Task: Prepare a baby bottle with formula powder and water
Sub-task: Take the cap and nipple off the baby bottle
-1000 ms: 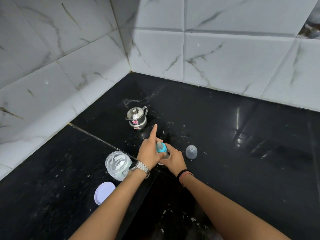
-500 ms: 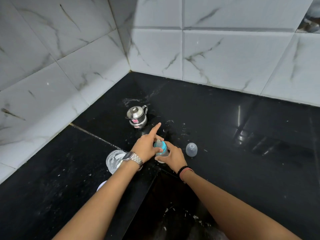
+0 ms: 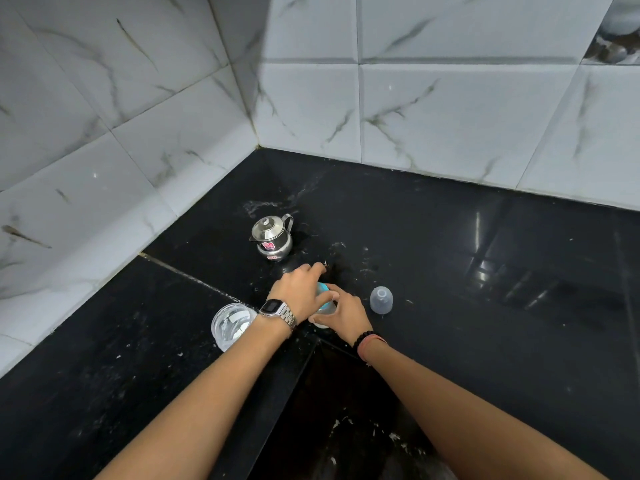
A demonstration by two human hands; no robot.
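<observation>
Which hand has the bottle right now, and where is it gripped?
Both. The left hand covers the baby bottle at its blue collar; the right hand wraps the body lower down.

Black polished stone countertop (image 3: 485, 306), L-shaped into a corner, glossy, light reflections on the right part. Pale seam line crosses the left slab. White specks and smears scattered over the surface, densest near the middle. White marble-look wall tiles (image 3: 450, 116) with grey veining on both walls above. Dark patterned tile (image 3: 620, 39) at top right corner, mostly cut off.
</observation>
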